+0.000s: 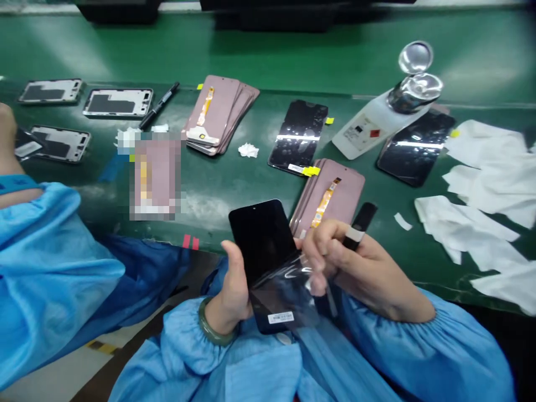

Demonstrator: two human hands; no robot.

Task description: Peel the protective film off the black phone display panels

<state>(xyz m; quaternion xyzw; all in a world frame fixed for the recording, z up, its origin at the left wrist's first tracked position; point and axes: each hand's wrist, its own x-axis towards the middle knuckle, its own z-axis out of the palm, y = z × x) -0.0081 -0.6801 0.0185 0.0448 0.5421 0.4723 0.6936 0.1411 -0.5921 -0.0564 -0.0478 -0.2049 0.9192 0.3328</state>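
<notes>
My left hand [234,287] grips a black phone screen [266,237] by its long edges, thumb on the left side. A clear protective film [293,287] is lifted off the screen's lower part, and a small white barcode label [281,317] shows there. My right hand [347,257] pinches the film's upper corner. Tucked in the same hand is a slim dark tool [365,218] with a pale band; its kind I cannot make out. Just beyond my right hand lies a stack of pinkish screen panels [345,190] with an orange flex cable on top.
Another pink stack [224,103], a black screen [299,134], and a second one [414,148] beside a tilted bottle [368,125] with its metal lid up. White cloths [489,178] lie at right. Phone frames [119,103], a marker [159,106] and a co-worker's sleeve [46,251] are at left.
</notes>
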